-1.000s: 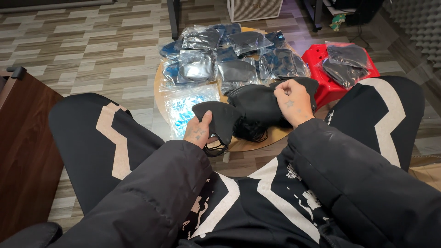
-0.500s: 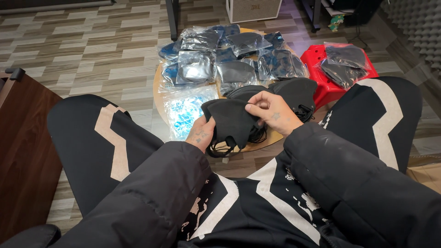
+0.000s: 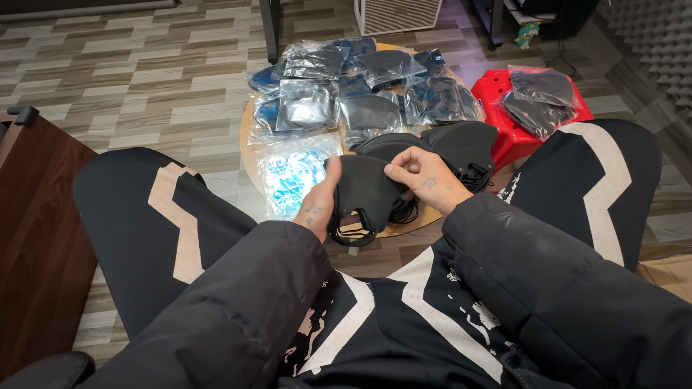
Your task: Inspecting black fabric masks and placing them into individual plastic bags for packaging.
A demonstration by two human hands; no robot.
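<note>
Holding a black fabric face mask between both hands, above the near edge of a low round wooden table. Our left hand grips the mask's left edge, thumb up along the cloth and the other fingers tucked behind it, so that side stays taut. Our right hand pinches the top right edge between thumb and curled fingers; the two grips stretch the panel flat and facing us. Thin black ear loops hang slack beneath the left hand, free of the table, since nothing holds them.

Mask cloth looks matte, soft, lightly cupped, with a centre seam. Probably a knit, but the view is too dark to be sure.

Just behind the hands sits a loose stack of black masks, unbagged, near the table's right edge, within easy reach of the right hand. Left of it lies a clear plastic bag with a blue print, glossy and crinkled, lying flat. Further back, a heap of clear sealed bags each holding something dark; they overlap and catch the light. Right of the table stands a red plastic stool carrying a few more bagged masks.

Our knees in black trousers with pale stripes flank the table. Floor is patterned wood-look tile.
</note>
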